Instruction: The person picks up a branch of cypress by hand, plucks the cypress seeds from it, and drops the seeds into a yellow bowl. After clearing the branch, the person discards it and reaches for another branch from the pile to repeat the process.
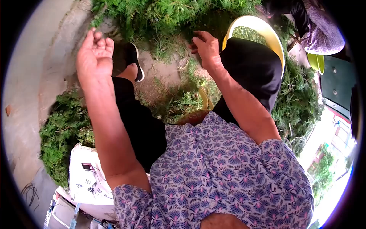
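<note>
My left hand (95, 57) is raised palm up, its fingers loosely bent and apart and its palm bare. The fingertips are close to a green sprig at the edge of a large heap of leafy evergreen branches (171, 17). My right hand (207, 47) hangs in front of my right knee with its back showing. Its fingers are bent and spread, and I see nothing in them. Just right of it, partly hidden by my knee, stands a yellow bucket (283, 57) holding many small green pieces (249, 34). Loose sprigs (187, 101) litter the ground between my legs.
More cut branches (63, 133) lie at left and along the right (293, 103). A white sack (85, 175) with a small phone-like device (88, 166) is beside my left hip. Another person (322, 28) sits at upper right, near a second yellow container (317, 63).
</note>
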Demonstrator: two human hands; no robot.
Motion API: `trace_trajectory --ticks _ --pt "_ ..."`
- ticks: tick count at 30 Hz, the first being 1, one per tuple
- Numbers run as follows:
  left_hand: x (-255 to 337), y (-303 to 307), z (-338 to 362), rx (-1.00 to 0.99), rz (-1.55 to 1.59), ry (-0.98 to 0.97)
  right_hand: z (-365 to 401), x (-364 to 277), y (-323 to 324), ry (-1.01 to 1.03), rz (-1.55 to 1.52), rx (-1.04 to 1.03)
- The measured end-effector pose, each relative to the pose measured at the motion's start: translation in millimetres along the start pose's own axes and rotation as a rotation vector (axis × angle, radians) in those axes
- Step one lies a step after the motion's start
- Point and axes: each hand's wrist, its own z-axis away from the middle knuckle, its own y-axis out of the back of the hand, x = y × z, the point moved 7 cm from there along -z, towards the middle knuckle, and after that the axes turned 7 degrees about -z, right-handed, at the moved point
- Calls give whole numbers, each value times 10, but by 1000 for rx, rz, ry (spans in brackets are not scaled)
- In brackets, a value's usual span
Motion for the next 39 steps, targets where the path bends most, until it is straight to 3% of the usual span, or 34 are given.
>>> trace_trajectory --ticks 7,10,13,15,17,21,22,23,26,30,31,33,34,35,37,38,39 --pt "63 350 -520 -77 64 36 -573 1029 179 -335 209 52" --pt "160 528 -484 113 25 38 -721 1664 269 -205 422 -1" --pt "340 572 -412 25 83 -96 -659 2068 13 -131 730 -172" --pt "392 674 -406 67 61 -121 -621 2332 -235 -247 650 -217" --pt "355 735 -334 146 166 -53 -631 2450 -497 -217 695 -281" --pt "374 776 -277 134 239 -22 -758 2586 -880 -58 893 -301" --pt "374 763 -270 135 240 -21 -807 2633 -974 67 850 -339" --pt "376 743 -261 132 260 -18 -839 2753 -1011 65 849 -339" --pt "389 634 -254 113 288 -13 -977 2856 -1225 133 1102 -259" --pt "363 553 -260 124 279 12 -1024 3280 -1420 34 1892 -608" --pt "368 551 -263 127 279 11 -1053 3276 -1410 43 1893 -608" --pt "366 558 -251 110 289 22 -992 3045 -1328 -75 1528 -494" --pt "354 547 -252 92 296 35 -974 2844 -1296 86 1194 -238" --pt "352 541 -258 86 305 34 -967 2806 -1243 93 1201 -233" --pt "375 540 -244 97 280 13 -968 2258 -1240 249 843 -141" --pt "381 534 -235 95 282 11 -1004 2021 -1203 137 693 -23" --pt "374 535 -236 113 295 20 -1041 1754 -1177 214 655 53"
